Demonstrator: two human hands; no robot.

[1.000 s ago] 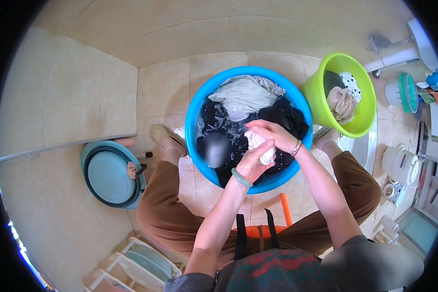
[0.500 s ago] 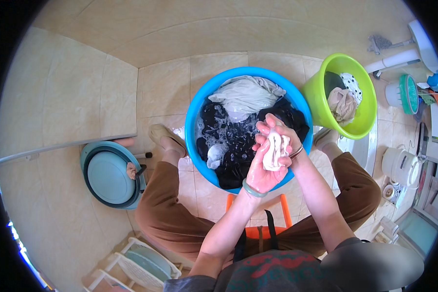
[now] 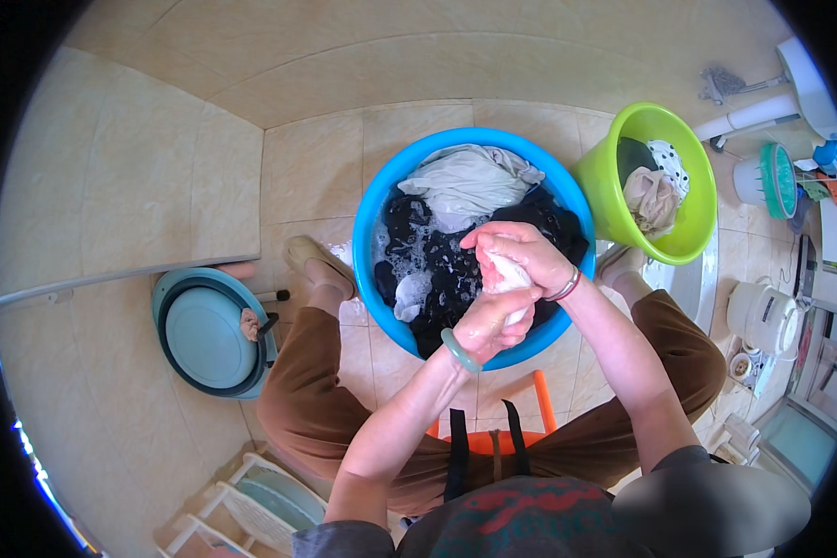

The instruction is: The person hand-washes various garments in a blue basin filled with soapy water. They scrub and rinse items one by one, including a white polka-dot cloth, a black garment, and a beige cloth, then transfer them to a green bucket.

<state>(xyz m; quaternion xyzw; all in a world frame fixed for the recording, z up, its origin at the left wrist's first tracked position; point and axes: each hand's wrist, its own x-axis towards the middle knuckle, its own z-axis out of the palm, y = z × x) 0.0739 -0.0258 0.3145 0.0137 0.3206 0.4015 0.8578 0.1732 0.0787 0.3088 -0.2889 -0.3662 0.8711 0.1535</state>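
White cloth: long axis slanted far-left to near-right.
Left hand: gripped it.
Right hand: I saw it cupped the cloth.

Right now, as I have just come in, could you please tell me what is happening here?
A person is working a white cloth between two bare hands over a blue tub. The left hand grips its lower end; the right hand lies against its upper part. In the tub, dark clothes lie in foamy water, with a pale grey cloth at the far side. To the right stands a green bucket with more clothes inside.
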